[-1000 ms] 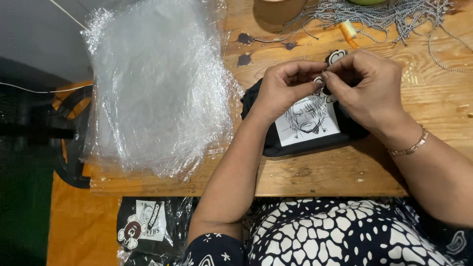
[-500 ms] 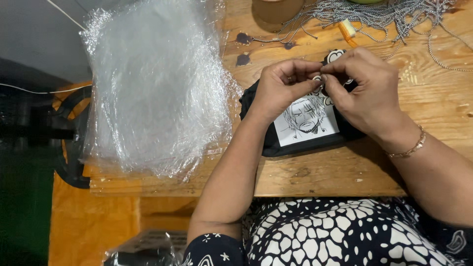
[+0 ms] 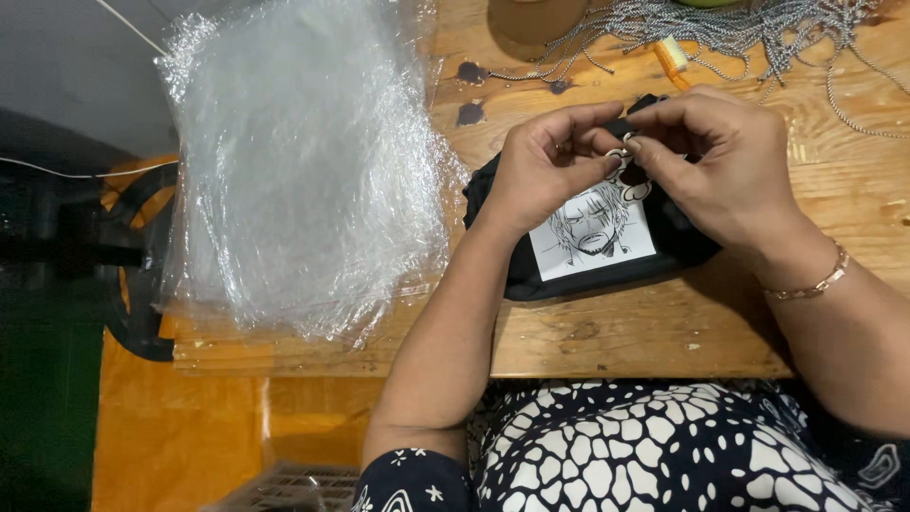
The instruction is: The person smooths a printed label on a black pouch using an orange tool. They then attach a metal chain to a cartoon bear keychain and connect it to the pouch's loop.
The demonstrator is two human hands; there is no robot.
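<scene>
A black pouch (image 3: pixel 531 275) with a white drawn-face panel (image 3: pixel 592 232) lies on the wooden table (image 3: pixel 616 332). Over its upper edge, my left hand (image 3: pixel 545 166) and my right hand (image 3: pixel 725 166) meet fingertip to fingertip, pinching a small black-and-white charm (image 3: pixel 626 150) at the pouch's top. Most of the charm is hidden by my fingers. A thin gold bracelet (image 3: pixel 810 284) circles my right wrist.
A thick stack of clear plastic bags (image 3: pixel 303 171) covers the table's left part. Silver ball chains (image 3: pixel 739 24) lie heaped at the far edge beside a brown tape roll (image 3: pixel 536 19) and a small orange piece (image 3: pixel 671 57). Orange sheeting (image 3: pixel 171 427) shows below the table.
Both hands stay pinched at the pouch's top with only small finger shifts. The view tilted, so the printed black items by my lap dropped out of sight.
</scene>
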